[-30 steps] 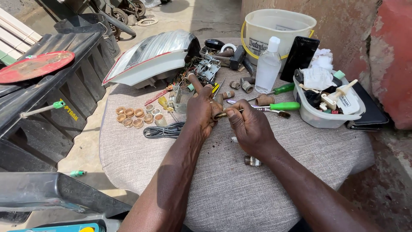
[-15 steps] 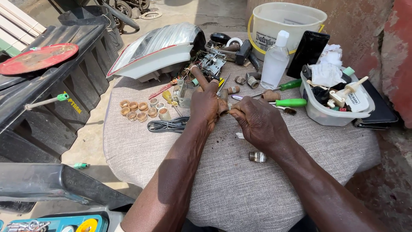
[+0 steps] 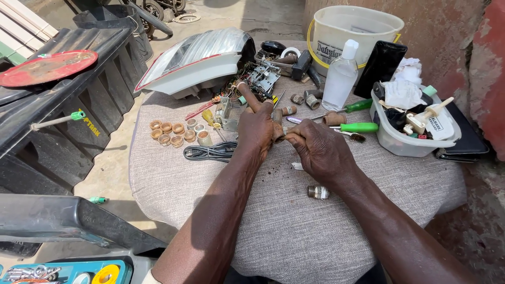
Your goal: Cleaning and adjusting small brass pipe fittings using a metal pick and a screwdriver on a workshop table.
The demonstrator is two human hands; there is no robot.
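My left hand point(image 3: 256, 128) and my right hand point(image 3: 318, 150) meet over the middle of a grey cloth-covered seat point(image 3: 294, 231). Both are closed around a small brown rusty fitting point(image 3: 280, 131) held between them; most of it is hidden by my fingers. My left forefinger sticks up and away from me. A loose threaded metal fitting point(image 3: 317, 192) lies on the cloth just right of my right wrist.
Several brown rings point(image 3: 171, 132) and a coiled black cable point(image 3: 209, 152) lie left of my hands. Beyond are a circuit board point(image 3: 264, 78), green-handled screwdrivers point(image 3: 359, 127), a clear bottle point(image 3: 340, 77), a white bucket point(image 3: 357, 29) and a white tub point(image 3: 410, 131) of parts. A black crate point(image 3: 58, 121) stands left.
Both hands stay together on the small fitting, with the fingers shifting slightly. The view has tilted a little, so the hands sit lower in the picture.
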